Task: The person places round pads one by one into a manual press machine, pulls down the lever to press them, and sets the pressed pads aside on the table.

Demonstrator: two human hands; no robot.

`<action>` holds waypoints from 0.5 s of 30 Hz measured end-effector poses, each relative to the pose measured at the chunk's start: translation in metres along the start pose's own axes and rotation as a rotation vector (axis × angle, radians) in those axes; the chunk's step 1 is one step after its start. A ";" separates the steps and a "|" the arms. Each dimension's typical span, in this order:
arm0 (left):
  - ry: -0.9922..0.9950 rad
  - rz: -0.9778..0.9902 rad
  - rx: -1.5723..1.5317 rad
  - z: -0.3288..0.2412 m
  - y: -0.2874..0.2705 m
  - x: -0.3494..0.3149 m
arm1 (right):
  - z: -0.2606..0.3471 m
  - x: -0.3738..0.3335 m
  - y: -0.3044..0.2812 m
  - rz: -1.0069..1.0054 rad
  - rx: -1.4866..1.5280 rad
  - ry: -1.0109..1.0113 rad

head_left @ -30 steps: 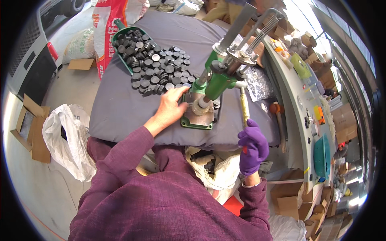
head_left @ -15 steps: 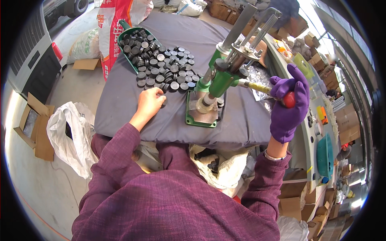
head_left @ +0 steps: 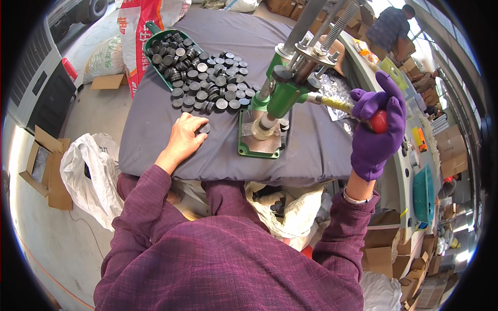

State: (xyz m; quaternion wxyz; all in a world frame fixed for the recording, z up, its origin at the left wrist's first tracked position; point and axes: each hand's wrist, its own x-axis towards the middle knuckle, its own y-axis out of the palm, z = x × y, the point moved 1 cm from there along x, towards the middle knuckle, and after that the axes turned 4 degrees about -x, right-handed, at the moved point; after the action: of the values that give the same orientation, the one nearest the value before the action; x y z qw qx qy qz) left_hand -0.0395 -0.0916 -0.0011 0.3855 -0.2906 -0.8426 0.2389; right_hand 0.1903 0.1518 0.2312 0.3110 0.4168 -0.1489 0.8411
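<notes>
My bare left hand (head_left: pixel 185 136) pinches a small round black cap (head_left: pixel 204 128) just above the grey cloth, at the near edge of a heap of similar black caps (head_left: pixel 220 83). More of these caps fill a green scoop (head_left: pixel 167 83) lying behind the heap. To the right of my left hand stands a green hand press (head_left: pixel 282 98) on a rectangular base plate. My right hand (head_left: pixel 377 127), in a purple glove, is wrapped round the red ball knob (head_left: pixel 379 122) at the end of the press lever (head_left: pixel 336 104). A few caps sit behind the press base.
Grey cloth covers the table (head_left: pixel 155 150). An open white sack (head_left: pixel 285 210) hangs below its front edge, and a white plastic bag (head_left: pixel 91 173) stands at the left. On the right is a long bench with a teal basin (head_left: pixel 424 197). A person (head_left: pixel 390 28) bends among boxes farther back.
My left hand has drawn back slightly from the heap, and a cap now shows between its fingers. The right hand stays on the knob. A person's upper body has come into clearer view.
</notes>
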 end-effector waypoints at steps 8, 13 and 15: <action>-0.008 -0.037 -0.361 -0.064 0.045 0.039 | 0.001 -0.001 -0.003 0.020 -0.036 0.024; 0.051 -0.068 -0.302 -0.071 0.076 0.051 | 0.001 -0.003 0.001 0.020 -0.050 0.035; 0.049 -0.064 -0.293 -0.075 0.083 0.054 | 0.002 -0.004 0.001 0.012 -0.056 0.038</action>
State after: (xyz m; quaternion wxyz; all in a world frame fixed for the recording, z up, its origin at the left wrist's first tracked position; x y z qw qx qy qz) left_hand 0.0159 0.0172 0.0182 0.3669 -0.3224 -0.8676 0.0936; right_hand 0.1926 0.1480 0.2292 0.3202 0.3911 -0.1688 0.8462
